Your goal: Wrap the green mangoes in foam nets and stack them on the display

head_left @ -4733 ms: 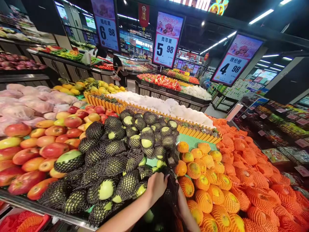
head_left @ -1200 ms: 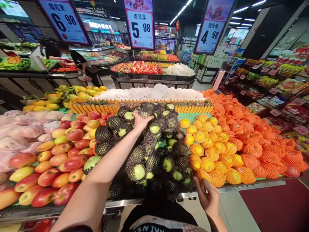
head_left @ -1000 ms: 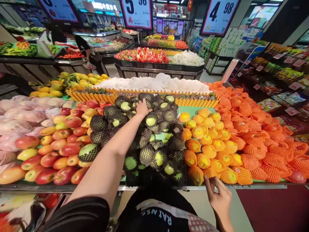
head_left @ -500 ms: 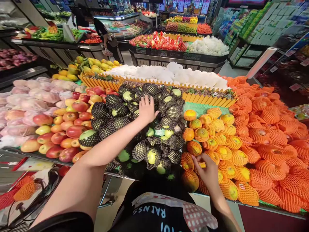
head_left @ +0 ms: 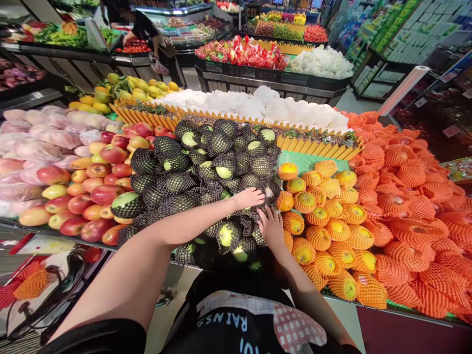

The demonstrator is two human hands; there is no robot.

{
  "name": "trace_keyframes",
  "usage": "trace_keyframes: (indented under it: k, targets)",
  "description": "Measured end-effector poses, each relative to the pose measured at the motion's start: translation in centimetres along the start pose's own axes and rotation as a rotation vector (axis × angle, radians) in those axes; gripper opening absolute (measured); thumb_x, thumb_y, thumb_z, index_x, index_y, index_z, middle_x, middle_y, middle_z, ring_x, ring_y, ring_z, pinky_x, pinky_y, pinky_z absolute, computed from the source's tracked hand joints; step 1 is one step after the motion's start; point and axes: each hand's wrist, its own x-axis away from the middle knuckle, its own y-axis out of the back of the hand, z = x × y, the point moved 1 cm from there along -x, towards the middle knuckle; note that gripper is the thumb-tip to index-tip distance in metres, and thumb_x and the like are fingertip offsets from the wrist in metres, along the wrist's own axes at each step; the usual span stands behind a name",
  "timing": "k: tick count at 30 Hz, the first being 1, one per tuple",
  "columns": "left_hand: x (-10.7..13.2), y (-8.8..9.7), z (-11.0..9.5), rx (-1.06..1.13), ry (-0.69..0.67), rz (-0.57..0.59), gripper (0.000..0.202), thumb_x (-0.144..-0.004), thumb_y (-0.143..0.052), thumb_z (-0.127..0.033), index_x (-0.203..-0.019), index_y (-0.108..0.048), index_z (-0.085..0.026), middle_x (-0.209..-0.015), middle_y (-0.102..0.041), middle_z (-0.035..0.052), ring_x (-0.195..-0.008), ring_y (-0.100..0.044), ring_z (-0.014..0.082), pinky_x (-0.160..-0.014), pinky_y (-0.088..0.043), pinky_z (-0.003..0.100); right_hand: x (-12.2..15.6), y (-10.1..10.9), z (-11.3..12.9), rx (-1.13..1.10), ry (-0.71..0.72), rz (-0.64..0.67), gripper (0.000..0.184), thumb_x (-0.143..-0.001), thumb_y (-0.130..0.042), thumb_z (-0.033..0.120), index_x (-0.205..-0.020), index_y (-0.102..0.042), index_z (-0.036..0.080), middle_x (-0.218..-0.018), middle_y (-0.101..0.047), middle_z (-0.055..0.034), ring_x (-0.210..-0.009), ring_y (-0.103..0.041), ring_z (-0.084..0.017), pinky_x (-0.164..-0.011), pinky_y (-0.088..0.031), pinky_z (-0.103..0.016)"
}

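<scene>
Green fruits in black foam nets (head_left: 180, 182) are heaped in front of me. My left hand (head_left: 250, 197) lies over the right part of this heap, palm down, fingers stretched to the right. Close below it, my right hand (head_left: 272, 227) reaches up with its fingers apart, fingertips on the netted fruits at the heap's right edge. The two hands nearly meet, and neither visibly grips a fruit. What lies under the palms is hidden. Oranges in orange foam nets (head_left: 320, 238) sit just right of my right hand.
Red apples (head_left: 105, 194) and bagged pink fruits (head_left: 40, 140) lie to the left. Fruits in reddish-orange nets (head_left: 409, 206) fill the right side. Behind a low yellow fence (head_left: 317, 147) are white-wrapped items (head_left: 258, 105). A person (head_left: 147, 34) stands at a far stall. A cart (head_left: 40, 290) is at lower left.
My left hand has come back and right from the upper middle of the netted heap. My right hand has left the oranges, moving up and left onto the black-netted fruits.
</scene>
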Motion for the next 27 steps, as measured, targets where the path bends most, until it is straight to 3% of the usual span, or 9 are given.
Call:
trace_keyframes:
  k: [5, 9, 13, 17, 20, 22, 23, 25, 27]
  targets:
    - [-0.2, -0.8, 1.0, 0.027, -0.064, -0.004, 0.034, -0.095, -0.048, -0.007, -0.119, -0.066, -0.023, -0.133, -0.064, 0.0108, -0.116, -0.057, 0.0228, -0.09, -0.037, 0.035, 1.0, -0.1, -0.2, -0.038, -0.078, -0.107, 0.049, -0.105, -0.043, 0.034, -0.15, -0.052, 0.017, -0.152, -0.053, -0.0178, -0.139, -0.044, -0.036, -0.118, -0.022, -0.063]
    - [0.1, -0.7, 1.6, 0.084, -0.119, 0.005, 0.034, -0.095, -0.044, -0.007, -0.113, -0.068, -0.023, -0.137, -0.063, 0.0112, -0.116, -0.058, 0.0233, -0.094, -0.039, 0.038, 1.3, 0.1, -0.6, -0.066, -0.157, -0.133, 0.053, -0.103, -0.048, 0.045, -0.147, -0.055, 0.015, -0.146, -0.059, -0.0165, -0.138, -0.039, -0.04, -0.116, -0.021, -0.064]
    - [0.2, 0.0, 2.3, 0.177, -0.167, 0.014, 0.037, -0.095, -0.042, -0.006, -0.111, -0.07, -0.024, -0.126, -0.069, 0.0111, -0.116, -0.06, 0.0212, -0.104, -0.043, 0.039, 1.5, 0.2, -1.1, -0.084, -0.143, -0.132, 0.054, -0.103, -0.05, 0.046, -0.147, -0.056, 0.015, -0.145, -0.06, -0.0159, -0.137, -0.037, -0.04, -0.115, -0.019, -0.064]
    - [0.6, 1.4, 2.6, 0.269, -0.181, -0.001, 0.043, -0.094, -0.04, -0.003, -0.113, -0.071, -0.027, -0.11, -0.072, 0.0082, -0.115, -0.061, 0.017, -0.121, -0.037, 0.039, 1.7, 0.3, -1.5, -0.069, -0.118, -0.104, 0.054, -0.103, -0.049, 0.046, -0.147, -0.055, 0.016, -0.147, -0.059, -0.0139, -0.14, -0.034, -0.041, -0.115, -0.017, -0.064]
    - [1.7, 3.2, 2.8, 0.314, -0.174, -0.025, 0.046, -0.094, -0.038, -0.003, -0.117, -0.069, -0.028, -0.113, -0.071, 0.0072, -0.126, -0.057, 0.0167, -0.129, -0.026, 0.043, 1.5, 0.1, -1.6, -0.06, -0.097, -0.077, 0.055, -0.104, -0.046, 0.044, -0.15, -0.052, 0.015, -0.15, -0.057, -0.0137, -0.142, -0.032, -0.042, -0.115, -0.016, -0.065]
    - [2.7, 4.7, 2.7, 0.295, -0.148, -0.04, 0.04, -0.093, -0.046, -0.008, -0.123, -0.065, -0.026, -0.122, -0.067, 0.0085, -0.137, -0.049, 0.0209, -0.131, -0.018, 0.048, 1.0, 0.0, -1.7, -0.068, -0.095, -0.062, 0.054, -0.104, -0.045, 0.041, -0.152, -0.05, 0.014, -0.15, -0.055, -0.0148, -0.143, -0.031, -0.042, -0.114, -0.017, -0.066]
    - [3.2, 5.5, 2.6, 0.272, -0.114, -0.047, 0.039, -0.091, -0.053, -0.012, -0.128, -0.062, -0.024, -0.125, -0.065, 0.0098, -0.138, -0.048, 0.0245, -0.13, -0.02, 0.05, 0.7, 0.0, -1.7, -0.075, -0.098, -0.054, 0.054, -0.104, -0.045, 0.039, -0.152, -0.049, 0.014, -0.15, -0.055, -0.0151, -0.143, -0.031, -0.042, -0.114, -0.017, -0.066]
    - [4.1, 6.9, 1.9, 0.239, 0.018, -0.06, 0.05, -0.087, -0.066, -0.026, -0.135, -0.055, -0.019, -0.129, -0.061, 0.0128, -0.129, -0.055, 0.0303, -0.12, -0.037, 0.051, -0.1, 0.0, -2.0, -0.092, -0.107, -0.031, 0.053, -0.104, -0.046, 0.036, -0.152, -0.049, 0.015, -0.149, -0.057, -0.0147, -0.142, -0.033, -0.043, -0.114, -0.018, -0.065]
    - [4.6, 8.0, 0.3, 0.264, 0.19, -0.062, 0.063, -0.083, -0.071, -0.039, -0.139, -0.05, -0.017, -0.127, -0.06, 0.013, -0.115, -0.063, 0.0303, -0.097, -0.054, 0.043, -0.7, 0.2, -2.5, -0.105, -0.11, -0.009, 0.051, -0.102, -0.049, 0.033, -0.15, -0.052, 0.016, -0.146, -0.06, -0.013, -0.139, -0.035, -0.043, -0.113, -0.019, -0.065]
